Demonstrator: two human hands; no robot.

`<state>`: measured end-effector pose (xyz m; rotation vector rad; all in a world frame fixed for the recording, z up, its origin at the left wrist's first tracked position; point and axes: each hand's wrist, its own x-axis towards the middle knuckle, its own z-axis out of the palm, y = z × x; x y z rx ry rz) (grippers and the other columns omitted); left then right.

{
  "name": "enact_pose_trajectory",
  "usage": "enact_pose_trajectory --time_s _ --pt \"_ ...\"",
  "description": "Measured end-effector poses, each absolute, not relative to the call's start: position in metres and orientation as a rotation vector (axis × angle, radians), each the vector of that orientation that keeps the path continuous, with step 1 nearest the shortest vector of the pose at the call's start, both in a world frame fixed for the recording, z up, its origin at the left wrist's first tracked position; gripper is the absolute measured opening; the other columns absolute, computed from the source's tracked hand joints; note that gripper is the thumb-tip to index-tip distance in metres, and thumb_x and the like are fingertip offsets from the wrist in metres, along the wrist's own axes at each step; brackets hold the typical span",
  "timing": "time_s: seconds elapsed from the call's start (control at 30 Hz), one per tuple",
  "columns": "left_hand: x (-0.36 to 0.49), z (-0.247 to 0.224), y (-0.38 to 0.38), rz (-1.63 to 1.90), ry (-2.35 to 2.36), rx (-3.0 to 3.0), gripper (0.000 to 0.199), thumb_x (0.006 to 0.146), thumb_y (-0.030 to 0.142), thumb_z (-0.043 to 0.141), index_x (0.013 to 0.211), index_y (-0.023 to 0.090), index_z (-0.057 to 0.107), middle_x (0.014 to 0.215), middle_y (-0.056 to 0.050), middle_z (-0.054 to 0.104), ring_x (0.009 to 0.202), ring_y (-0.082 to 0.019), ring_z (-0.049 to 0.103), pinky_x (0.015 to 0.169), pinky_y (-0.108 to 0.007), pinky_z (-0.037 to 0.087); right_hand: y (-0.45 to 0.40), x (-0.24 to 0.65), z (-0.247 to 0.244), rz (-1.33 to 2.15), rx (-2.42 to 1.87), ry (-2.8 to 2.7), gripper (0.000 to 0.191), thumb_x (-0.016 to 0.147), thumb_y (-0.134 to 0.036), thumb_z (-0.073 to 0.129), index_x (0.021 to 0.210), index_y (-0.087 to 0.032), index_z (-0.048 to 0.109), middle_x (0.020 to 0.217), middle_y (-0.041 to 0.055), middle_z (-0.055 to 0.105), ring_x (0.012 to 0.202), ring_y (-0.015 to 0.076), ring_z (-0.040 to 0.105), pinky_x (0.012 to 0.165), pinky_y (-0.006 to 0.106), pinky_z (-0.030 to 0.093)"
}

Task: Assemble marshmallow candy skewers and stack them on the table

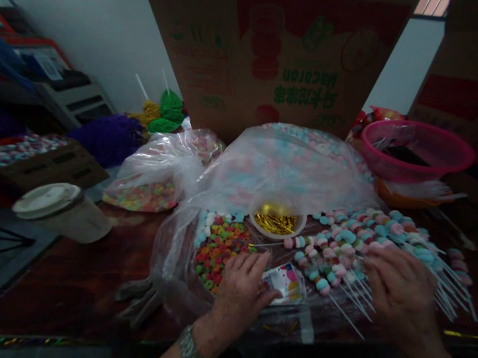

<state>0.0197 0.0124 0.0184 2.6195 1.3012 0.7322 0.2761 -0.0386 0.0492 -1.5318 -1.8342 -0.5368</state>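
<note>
My left hand [244, 286] is open, its fingers bent over loose ring-shaped cereal [214, 245] in a clear plastic bag. Its thumb reaches onto a small stack of printed packets [288, 283]. On the right, my right hand [403, 287] hovers at the pile of marshmallow skewers [347, 238], fingers loosely stretched towards pink and blue marshmallows; its fingertips are slightly blurred. White sticks [446, 290] stick out of the pile towards me. One skewer with a gold tie [252, 245] points left, near my left fingertips. Behind it stands a round tub [254, 227] of gold twist ties.
A large bag of marshmallows [287, 162] lies in front of a tall cardboard box [258, 55]. At left are a lidded cup [65, 212], another bag of cereal rings [146, 188] and a grey glove [140, 299]. A pink basket [416, 149] stands at back right.
</note>
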Motion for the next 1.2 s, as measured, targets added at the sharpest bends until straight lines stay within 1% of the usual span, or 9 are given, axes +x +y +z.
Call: enact_pose_trajectory --time_s 0.1,0.17,0.27,0.37,0.5,0.77,0.9,1.03,1.2 --pt "0.031 0.050 -0.004 0.931 0.953 2.617 0.078 0.068 0.058 0.066 0.128 0.014 0.043 0.131 -0.018 0.045 0.122 -0.033 0.036 0.104 -0.051 0.022 -0.078 0.261 0.061 -0.146 -1.353 -2.198 0.013 0.088 -0.014 0.044 0.084 -0.020 0.055 0.082 0.0021 0.060 0.085 0.0207 0.053 0.090 0.043 0.028" --pt "0.041 0.063 -0.014 0.781 0.753 2.524 0.060 0.069 0.052 0.068 0.116 0.017 0.053 0.120 -0.013 0.055 0.114 -0.029 0.046 0.106 -0.050 0.021 -0.094 0.241 0.062 0.030 -1.269 -2.174 0.014 0.087 -0.010 0.043 0.082 -0.020 0.052 0.077 0.0002 0.057 0.080 0.0181 0.053 0.093 0.042 0.026" --pt "0.047 0.064 -0.021 0.531 0.787 2.198 0.007 0.079 0.024 0.060 0.078 0.018 0.061 0.076 -0.001 0.063 0.075 -0.015 0.057 0.084 -0.032 0.043 -0.099 0.220 0.058 0.192 -1.277 -1.928 0.014 0.088 -0.011 0.041 0.083 -0.020 0.050 0.075 -0.0008 0.055 0.075 0.0155 0.052 0.085 0.033 0.034" --pt "0.042 0.054 -0.019 0.427 0.905 1.928 0.011 0.077 0.019 0.058 0.067 0.016 0.057 0.062 0.003 0.057 0.060 -0.010 0.051 0.055 -0.019 0.037 -0.091 0.216 0.049 0.620 -1.366 -1.723 0.008 0.089 -0.020 0.045 0.092 -0.021 0.051 0.085 0.0001 0.057 0.078 0.0147 0.053 0.069 0.024 0.041" --pt "0.032 0.048 -0.015 0.418 0.902 1.772 0.007 0.073 0.017 0.060 0.067 0.014 0.058 0.064 0.003 0.055 0.063 -0.010 0.049 0.056 -0.018 0.036 -0.081 0.217 0.037 0.924 -1.403 -1.563 0.015 0.088 -0.028 0.047 0.077 -0.019 0.053 0.071 -0.0015 0.053 0.066 0.0137 0.050 0.059 0.021 0.039" --pt "0.032 0.035 -0.009 0.690 0.975 1.957 0.017 0.081 0.024 0.053 0.066 0.015 0.056 0.063 0.000 0.055 0.060 -0.012 0.051 0.056 -0.021 0.039 -0.065 0.210 0.022 0.499 -1.540 -1.685 0.041 0.095 -0.038 0.038 0.059 -0.018 0.044 0.056 -0.0022 0.046 0.052 0.0111 0.043 0.049 0.022 0.031" --pt "0.023 0.028 -0.005 0.897 0.916 2.206 0.022 0.088 0.024 0.044 0.076 0.017 0.060 0.072 -0.004 0.061 0.069 -0.014 0.057 0.063 -0.024 0.045 -0.048 0.252 0.029 -0.087 -1.735 -1.757 0.046 0.096 -0.041 0.033 0.059 -0.018 0.049 0.057 0.0022 0.050 0.056 0.0149 0.047 0.055 0.026 0.035" --pt "0.012 0.027 -0.001 1.051 0.884 2.312 0.018 0.088 0.021 0.045 0.090 0.018 0.062 0.083 -0.006 0.065 0.079 -0.017 0.060 0.072 -0.027 0.049 -0.031 0.309 0.045 -0.646 -2.167 -1.802 0.029 0.090 -0.025 0.037 0.084 -0.013 0.062 0.079 0.0147 0.059 0.075 0.0290 0.053 0.061 0.037 0.037" --pt "0.006 0.024 -0.001 1.119 0.864 2.322 0.017 0.087 0.017 0.048 0.098 0.019 0.061 0.089 -0.004 0.066 0.083 -0.016 0.061 0.076 -0.026 0.050 -0.026 0.344 0.042 -0.523 -2.401 -1.818 0.032 0.078 -0.006 0.031 0.073 -0.013 0.062 0.068 0.0140 0.061 0.062 0.0266 0.057 0.055 0.036 0.039"
